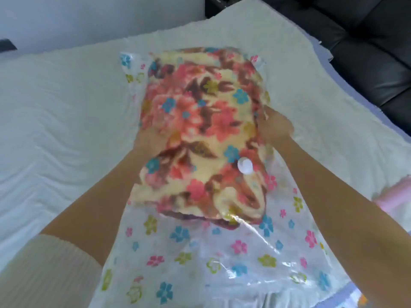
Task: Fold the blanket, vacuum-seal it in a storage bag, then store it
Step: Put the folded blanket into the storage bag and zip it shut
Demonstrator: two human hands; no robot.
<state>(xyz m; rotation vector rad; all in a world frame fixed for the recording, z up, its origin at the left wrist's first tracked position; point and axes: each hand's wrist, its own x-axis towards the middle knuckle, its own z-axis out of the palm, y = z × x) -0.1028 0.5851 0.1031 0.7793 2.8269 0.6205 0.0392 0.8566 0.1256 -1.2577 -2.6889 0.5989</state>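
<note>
- The folded blanket (200, 121) is inside the flowered storage bag (222, 247), which lies on the bed (55, 107).
- The right hand (275, 127) holds the bundle's right side, with its fingers (265, 113) curled on the plastic.
- The left hand (144, 138) is at the left side; its fingers are hidden, so I cannot tell their state.

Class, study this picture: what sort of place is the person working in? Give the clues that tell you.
Most likely a room at home, probably a bedroom: a wide bed with a white cover, a dark padded seat beside it, and a floral blanket packed in a clear bag.
</note>
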